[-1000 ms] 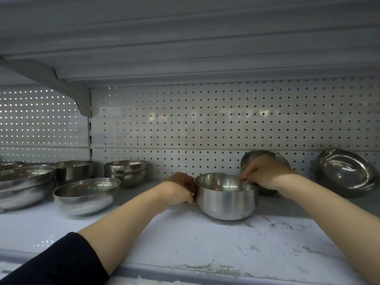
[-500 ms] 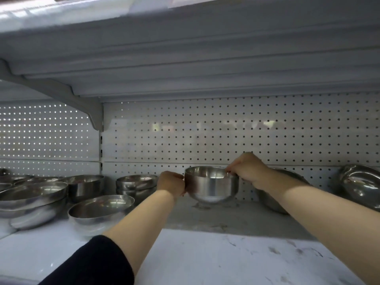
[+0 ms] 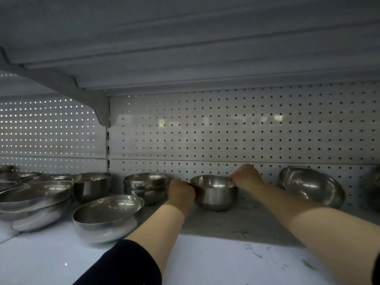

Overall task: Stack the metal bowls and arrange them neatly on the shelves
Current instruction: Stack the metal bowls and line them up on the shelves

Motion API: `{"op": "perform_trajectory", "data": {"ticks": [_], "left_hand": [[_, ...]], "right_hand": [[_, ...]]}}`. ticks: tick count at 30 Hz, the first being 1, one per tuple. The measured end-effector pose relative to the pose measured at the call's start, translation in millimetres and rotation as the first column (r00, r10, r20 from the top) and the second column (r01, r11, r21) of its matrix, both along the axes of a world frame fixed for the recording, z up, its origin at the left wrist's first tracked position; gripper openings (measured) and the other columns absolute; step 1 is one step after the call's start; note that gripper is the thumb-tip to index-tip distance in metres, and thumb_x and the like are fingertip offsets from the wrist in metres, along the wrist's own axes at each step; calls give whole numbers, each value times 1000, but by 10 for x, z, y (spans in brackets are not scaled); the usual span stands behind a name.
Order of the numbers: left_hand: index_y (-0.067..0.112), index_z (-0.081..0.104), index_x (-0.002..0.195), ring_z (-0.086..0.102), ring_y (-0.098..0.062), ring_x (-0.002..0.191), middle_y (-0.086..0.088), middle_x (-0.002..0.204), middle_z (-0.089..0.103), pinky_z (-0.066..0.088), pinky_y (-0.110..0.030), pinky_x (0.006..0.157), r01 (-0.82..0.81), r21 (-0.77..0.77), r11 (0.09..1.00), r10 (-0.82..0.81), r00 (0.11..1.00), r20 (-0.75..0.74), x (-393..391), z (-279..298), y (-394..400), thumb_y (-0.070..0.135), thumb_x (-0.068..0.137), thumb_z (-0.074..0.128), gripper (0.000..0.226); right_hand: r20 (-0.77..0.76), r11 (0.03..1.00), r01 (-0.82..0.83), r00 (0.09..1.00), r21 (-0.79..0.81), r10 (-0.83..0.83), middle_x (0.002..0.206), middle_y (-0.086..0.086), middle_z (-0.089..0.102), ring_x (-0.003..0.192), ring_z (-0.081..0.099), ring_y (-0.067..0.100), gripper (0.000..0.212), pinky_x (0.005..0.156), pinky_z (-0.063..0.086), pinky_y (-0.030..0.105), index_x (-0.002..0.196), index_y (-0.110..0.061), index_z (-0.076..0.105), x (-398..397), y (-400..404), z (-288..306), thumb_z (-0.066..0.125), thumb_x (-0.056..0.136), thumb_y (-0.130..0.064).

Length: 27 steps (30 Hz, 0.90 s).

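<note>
A deep metal bowl (image 3: pixel 213 193) sits on the white shelf (image 3: pixel 205 254), far back near the pegboard wall. My left hand (image 3: pixel 181 190) grips its left rim and my right hand (image 3: pixel 246 177) pinches its right rim. Just left of it stands a stack of two small bowls (image 3: pixel 146 187). A wide shallow bowl (image 3: pixel 108 214) lies nearer the front left. At the right, a large bowl (image 3: pixel 312 187) leans tilted against the pegboard.
More bowls crowd the left: a deep one (image 3: pixel 92 185) and a stack of large shallow ones (image 3: pixel 35 202). The upper shelf's underside (image 3: pixel 185 48) hangs low overhead, with a bracket (image 3: pixel 90 99) at the left. A dark object (image 3: pixel 372 186) shows at the right edge.
Both hands have carried the deep bowl from the shelf's middle back toward the pegboard and set it down next to the stack of two small bowls.
</note>
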<state>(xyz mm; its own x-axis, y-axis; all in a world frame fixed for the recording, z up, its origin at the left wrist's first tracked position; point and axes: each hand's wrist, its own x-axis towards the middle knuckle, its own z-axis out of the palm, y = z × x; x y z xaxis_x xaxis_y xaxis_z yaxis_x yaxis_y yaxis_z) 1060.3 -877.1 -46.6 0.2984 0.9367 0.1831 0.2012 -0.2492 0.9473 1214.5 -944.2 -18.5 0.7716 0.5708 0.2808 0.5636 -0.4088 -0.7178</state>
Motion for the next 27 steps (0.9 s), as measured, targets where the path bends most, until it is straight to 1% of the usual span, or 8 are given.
{"op": "perform_trajectory", "data": {"ticks": [6,10,15,17,20,22,24,27], "left_hand": [[1,58,117,59,-27,108,-17,113,63,46,-33,97,-28,-68,997,26,999,-34,47,-44,49,1,89,52,28],[0,65,104,61,-27,104,-17,106,66,48,-31,94,-7,43,999,14,988,-155,16,-54,-5,-1,87,51,22],[2,61,109,60,-26,105,-16,113,64,46,-30,92,-51,264,963,112,969,-219,-41,1,-197,4,88,53,22],[1,57,117,58,-22,105,-14,121,61,44,-25,90,-117,390,913,177,977,-121,-85,83,-331,0,87,54,30],[6,53,127,56,-20,114,-10,129,58,38,-20,94,-171,445,879,145,985,92,-120,283,-546,-6,85,53,43],[9,55,126,56,-17,113,-7,126,60,33,-16,89,-151,462,874,95,985,143,-74,394,-692,-8,85,50,45],[12,57,125,57,-13,110,-4,123,62,31,-13,86,-66,492,868,28,996,84,43,449,-851,-6,86,48,44],[14,56,126,55,-13,114,-1,126,60,33,-12,93,150,497,855,-87,985,-148,351,426,-1104,-1,87,49,42]], "right_hand": [[-4,1000,11,1000,14,-11,69,4,54,59,49,14,20,50,39,21,71,-10,52,23,27,-25,59,89,-14],[22,1000,0,1000,-6,0,73,7,57,66,53,17,15,59,44,24,74,-7,55,-1,-19,-14,58,88,-10],[77,993,-109,991,-37,111,86,18,66,68,56,21,14,62,47,26,88,7,66,-65,-280,268,57,86,-4],[151,988,-151,978,19,146,107,23,67,81,62,24,26,73,50,29,107,9,65,-61,-535,426,58,87,-5],[315,983,-173,938,68,144,123,9,63,103,59,16,28,87,39,21,114,-5,67,9,-1063,559,61,87,-11],[391,983,-152,915,102,101,124,3,62,108,55,12,27,90,32,20,113,-13,66,146,-1410,577,62,87,-13],[426,984,-121,903,130,55,120,0,63,100,51,7,25,89,32,21,111,-17,67,310,-1696,576,63,86,-14],[435,995,-27,900,98,-19,122,1,62,98,48,6,28,88,33,23,114,-17,65,576,-1990,546,64,86,-15]]}}
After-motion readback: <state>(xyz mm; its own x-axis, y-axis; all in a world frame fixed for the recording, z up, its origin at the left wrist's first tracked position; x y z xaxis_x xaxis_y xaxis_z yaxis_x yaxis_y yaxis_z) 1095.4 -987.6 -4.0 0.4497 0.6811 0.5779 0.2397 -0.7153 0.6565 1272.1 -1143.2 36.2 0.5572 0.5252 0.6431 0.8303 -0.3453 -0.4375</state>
